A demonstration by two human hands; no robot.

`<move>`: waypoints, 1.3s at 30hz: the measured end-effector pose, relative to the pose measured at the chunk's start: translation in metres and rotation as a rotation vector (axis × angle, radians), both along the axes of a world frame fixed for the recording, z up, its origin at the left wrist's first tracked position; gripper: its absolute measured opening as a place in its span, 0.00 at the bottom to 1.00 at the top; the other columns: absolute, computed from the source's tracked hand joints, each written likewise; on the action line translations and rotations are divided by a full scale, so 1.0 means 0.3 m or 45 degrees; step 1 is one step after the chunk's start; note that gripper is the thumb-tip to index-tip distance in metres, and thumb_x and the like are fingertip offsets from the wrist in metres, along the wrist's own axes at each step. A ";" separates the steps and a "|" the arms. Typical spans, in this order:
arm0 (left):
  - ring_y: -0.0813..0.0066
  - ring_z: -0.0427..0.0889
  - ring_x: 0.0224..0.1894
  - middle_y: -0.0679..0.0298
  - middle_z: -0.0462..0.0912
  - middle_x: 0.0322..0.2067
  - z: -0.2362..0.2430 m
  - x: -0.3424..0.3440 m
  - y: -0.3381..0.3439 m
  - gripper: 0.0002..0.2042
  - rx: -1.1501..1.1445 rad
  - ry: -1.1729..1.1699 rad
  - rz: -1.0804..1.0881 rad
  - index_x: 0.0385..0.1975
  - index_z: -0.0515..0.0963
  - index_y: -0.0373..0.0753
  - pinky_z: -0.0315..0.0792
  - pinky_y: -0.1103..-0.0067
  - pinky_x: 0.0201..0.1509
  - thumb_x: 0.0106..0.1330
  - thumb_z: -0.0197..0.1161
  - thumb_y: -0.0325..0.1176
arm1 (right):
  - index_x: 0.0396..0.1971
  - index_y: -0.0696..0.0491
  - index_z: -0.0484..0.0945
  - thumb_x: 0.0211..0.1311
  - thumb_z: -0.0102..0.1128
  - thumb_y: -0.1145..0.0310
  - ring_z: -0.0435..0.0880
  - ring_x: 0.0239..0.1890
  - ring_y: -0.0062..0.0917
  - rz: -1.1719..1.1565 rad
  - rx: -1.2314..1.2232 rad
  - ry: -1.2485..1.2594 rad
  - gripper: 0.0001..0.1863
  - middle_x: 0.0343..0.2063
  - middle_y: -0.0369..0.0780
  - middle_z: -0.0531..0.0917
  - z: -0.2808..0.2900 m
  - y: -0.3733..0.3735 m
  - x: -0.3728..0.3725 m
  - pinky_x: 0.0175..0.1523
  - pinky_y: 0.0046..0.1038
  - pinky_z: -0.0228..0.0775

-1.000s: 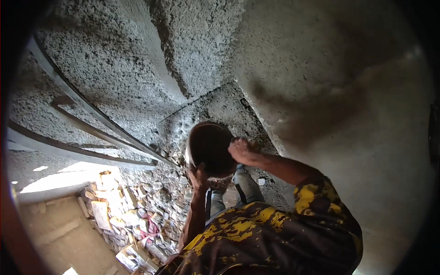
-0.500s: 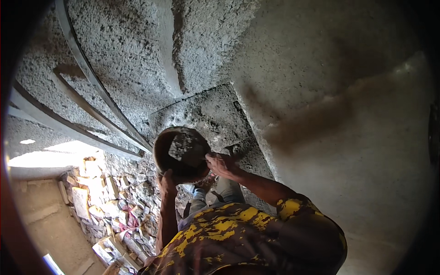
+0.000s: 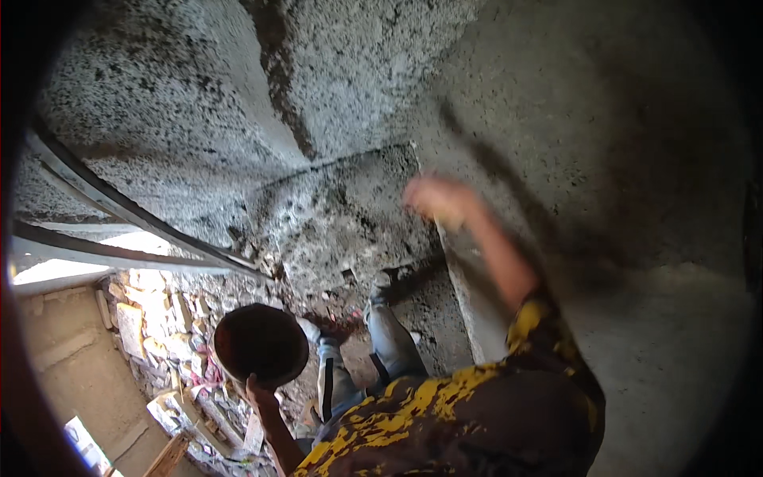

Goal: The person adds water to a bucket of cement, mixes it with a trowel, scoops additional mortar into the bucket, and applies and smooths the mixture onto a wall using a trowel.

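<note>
While the left hand [image 3: 260, 393] is gripping the near rim of a dark round basin [image 3: 261, 340], between seven and eight o'clock from view centre, the right hand [image 3: 439, 199] is hanging blurred at two; cannot tell how far open, or whether it is holding anything. Rubble [image 3: 179, 346] is lying at eight, long bars [image 3: 87, 250] running at nine, rough grey surface [image 3: 207, 103] spreading from ten to twelve.

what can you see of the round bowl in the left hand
The round bowl is dark brown and dull, with a thin rim; its exact material is unclear. The left hand grips its near edge. It is held left of the person's legs, and in the picture rubble shows beyond its left side. Its face is too shadowed to tell whether anything is inside.
</note>
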State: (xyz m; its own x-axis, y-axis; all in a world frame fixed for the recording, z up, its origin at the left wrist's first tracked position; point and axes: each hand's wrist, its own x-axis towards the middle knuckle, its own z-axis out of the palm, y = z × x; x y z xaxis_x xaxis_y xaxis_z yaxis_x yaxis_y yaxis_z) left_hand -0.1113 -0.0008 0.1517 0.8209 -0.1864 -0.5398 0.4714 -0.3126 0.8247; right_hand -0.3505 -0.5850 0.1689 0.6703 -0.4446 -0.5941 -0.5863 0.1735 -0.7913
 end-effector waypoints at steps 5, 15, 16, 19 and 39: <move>0.62 0.76 0.39 0.56 0.74 0.39 0.063 -0.084 -0.094 0.17 0.413 -0.130 -0.310 0.45 0.71 0.31 0.75 0.72 0.43 0.60 0.51 0.36 | 0.38 0.59 0.73 0.63 0.48 0.57 0.73 0.25 0.25 -0.585 -1.322 0.145 0.19 0.23 0.43 0.76 0.531 -0.285 -0.077 0.34 0.28 0.69; 0.66 0.72 0.46 0.55 0.72 0.47 0.108 -0.162 -0.533 0.25 -0.280 0.264 -0.266 0.55 0.62 0.30 0.67 0.73 0.52 0.56 0.54 0.29 | 0.34 0.56 0.79 0.52 0.51 0.68 0.80 0.37 0.33 0.919 -1.259 0.451 0.12 0.29 0.45 0.80 0.242 0.612 0.001 0.39 0.33 0.73; 0.68 0.73 0.44 0.56 0.74 0.45 0.140 -0.171 -0.566 0.24 -0.494 0.181 -0.366 0.53 0.65 0.30 0.67 0.75 0.51 0.55 0.54 0.29 | 0.33 0.54 0.79 0.52 0.52 0.67 0.80 0.36 0.30 0.943 -1.258 0.556 0.11 0.30 0.44 0.81 0.233 0.644 0.048 0.37 0.31 0.72; 0.69 0.74 0.42 0.57 0.76 0.43 0.255 -0.156 -0.632 0.22 -0.516 0.090 -0.598 0.50 0.68 0.30 0.66 0.77 0.49 0.53 0.54 0.29 | 0.29 0.52 0.80 0.52 0.54 0.64 0.79 0.34 0.27 1.029 -1.281 0.865 0.09 0.29 0.41 0.81 0.229 0.735 0.151 0.34 0.28 0.69; 0.73 0.75 0.35 0.62 0.76 0.34 0.260 0.245 -0.029 0.15 -0.698 0.165 -0.245 0.41 0.71 0.32 0.71 0.79 0.37 0.53 0.55 0.30 | 0.30 0.53 0.66 0.50 0.55 0.68 0.73 0.18 0.37 0.301 -0.985 -0.045 0.09 0.15 0.42 0.69 0.056 1.383 0.449 0.23 0.39 0.63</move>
State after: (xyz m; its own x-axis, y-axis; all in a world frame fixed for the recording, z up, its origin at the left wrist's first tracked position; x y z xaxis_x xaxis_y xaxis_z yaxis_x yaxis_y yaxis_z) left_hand -0.0378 -0.0096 0.2298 0.6785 -0.6055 -0.4160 0.5559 0.0530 0.8295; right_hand -0.2157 -0.1700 0.1856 0.8107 -0.5651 -0.1532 -0.5114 -0.5560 -0.6552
